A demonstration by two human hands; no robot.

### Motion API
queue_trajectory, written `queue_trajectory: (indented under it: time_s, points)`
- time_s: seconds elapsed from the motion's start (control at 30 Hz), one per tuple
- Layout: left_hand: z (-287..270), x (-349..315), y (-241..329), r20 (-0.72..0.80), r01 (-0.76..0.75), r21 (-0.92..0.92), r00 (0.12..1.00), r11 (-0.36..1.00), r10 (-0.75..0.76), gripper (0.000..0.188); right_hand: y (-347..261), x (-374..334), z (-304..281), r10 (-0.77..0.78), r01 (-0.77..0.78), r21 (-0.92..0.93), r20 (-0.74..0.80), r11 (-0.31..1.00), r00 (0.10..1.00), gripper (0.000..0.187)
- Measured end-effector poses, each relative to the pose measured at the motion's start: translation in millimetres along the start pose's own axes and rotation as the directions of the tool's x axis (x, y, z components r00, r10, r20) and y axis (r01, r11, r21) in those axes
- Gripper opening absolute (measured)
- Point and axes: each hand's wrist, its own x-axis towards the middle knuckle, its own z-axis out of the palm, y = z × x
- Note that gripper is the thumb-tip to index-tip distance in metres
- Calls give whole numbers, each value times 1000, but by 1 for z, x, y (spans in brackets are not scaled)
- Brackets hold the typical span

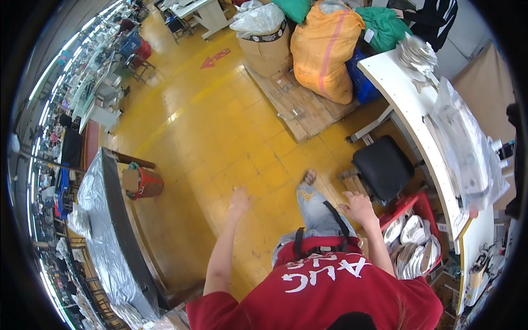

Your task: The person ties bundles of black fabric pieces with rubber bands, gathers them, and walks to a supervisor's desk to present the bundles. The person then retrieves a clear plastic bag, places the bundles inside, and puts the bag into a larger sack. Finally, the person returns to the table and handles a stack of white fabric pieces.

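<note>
My left hand [240, 201] hangs over the yellow tiled floor [220, 148] with nothing in it, its fingers loosely apart and slightly blurred. On the other side, my right hand [359, 209] is held out in the air, thumb away from the fingers, also holding nothing. Nearest to it is a black-seated stool [383, 168]. Below that, a red plastic crate [422, 208] holds several stacks of pale, flat cut pieces [413, 231]. One leg in light blue jeans [319, 212] shows between my arms, mid-stride.
A white worktable [410, 102] curves along the right, bearing a plastic-covered machine [467, 146]. Ahead, an orange sack [324, 55] and a cardboard box [267, 55] stand on flattened cardboard [300, 110]. Left are a plastic-wrapped table [104, 203] and a red basket [149, 182].
</note>
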Motion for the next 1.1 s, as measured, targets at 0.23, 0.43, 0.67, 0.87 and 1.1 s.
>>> queue_trajectory:
  time_s: [0.23, 0.43, 0.67, 0.87, 1.1]
  points:
    - [-124, 250, 167, -129, -294, -142, 952, 945, 277, 56, 27, 243, -60, 162, -163, -18, 238, 986, 958, 50]
    - [-234, 390, 162, -53, -277, -287, 960, 917, 274, 59, 21, 423, -202, 37, -1, 187, -187, 982, 982, 45]
    - [-368, 614, 120, -101, -49, -47, 994, 998, 44, 84, 9, 550, -252, 253, -169, 294, -274, 941, 928, 46]
    - [-467, 874, 133, -262, -309, 606, 792, 733, 551, 97, -65, 686, -210, 421, -336, 505, -62, 795, 905, 46]
    - [-503, 1031, 126, -102, -793, 233, 555, 563, 825, 68, -198, 874, -228, 366, -308, 727, 84, 613, 927, 49]
